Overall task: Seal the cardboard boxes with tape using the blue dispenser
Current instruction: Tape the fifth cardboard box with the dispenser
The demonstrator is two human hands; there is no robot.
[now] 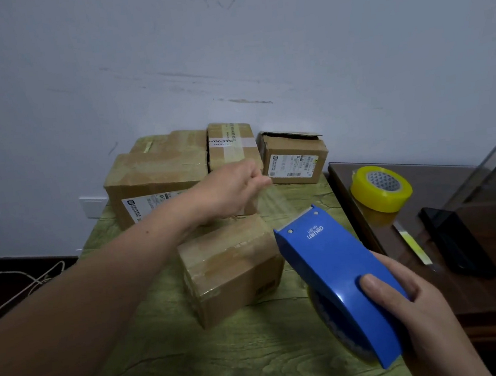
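Right hand [421,307] grips dispenser [335,270] at 4 o'clock; left hand [234,189] pinches tape [283,201] at 12 o'clock of box [233,266].

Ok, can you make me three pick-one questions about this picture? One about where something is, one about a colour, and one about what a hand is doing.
1. Where is the yellow tape roll? A on the brown side table; B on a box; C on the floor.
2. What colour is the cover under the boxes? A red; B green; C white.
3. What is the right hand doing? A lying flat; B holding the blue dispenser; C lifting a box.
Answers: 1 A, it stands on the side table. 2 B, the cover is green. 3 B, its fingers curl round the dispenser.
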